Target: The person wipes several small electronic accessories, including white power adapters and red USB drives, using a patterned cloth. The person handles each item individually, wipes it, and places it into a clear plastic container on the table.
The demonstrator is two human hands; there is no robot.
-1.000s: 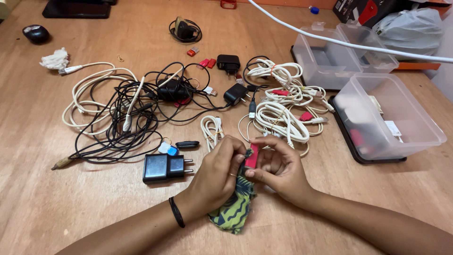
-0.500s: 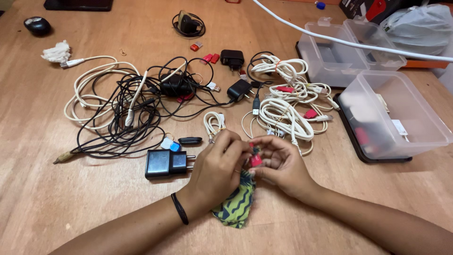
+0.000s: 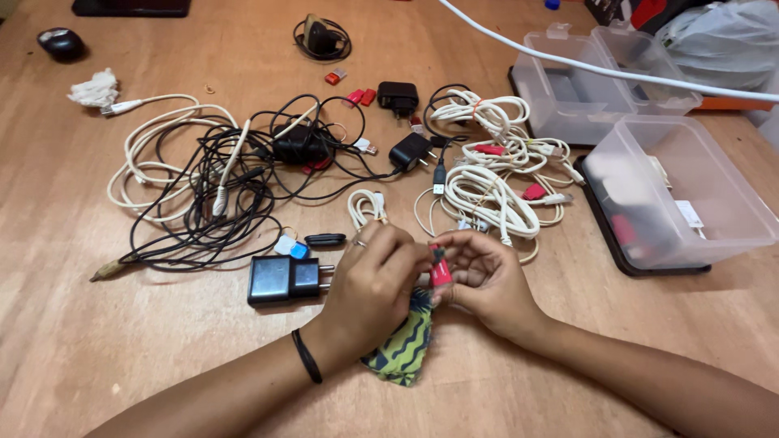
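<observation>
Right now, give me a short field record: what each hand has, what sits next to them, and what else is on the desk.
left hand: grips a patterned green cloth, fingertips meeting the right hand's
right hand: pinches a small red device between thumb and fingers
nearest item: black plug adapter, just left of the left hand
behind hands: white cable bundle; tangle of black cables
right side: clear plastic bins, the near one holding a few small items
surface: wooden table

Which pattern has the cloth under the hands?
Green-yellow and dark wavy stripes on the cloth, head view.
</observation>
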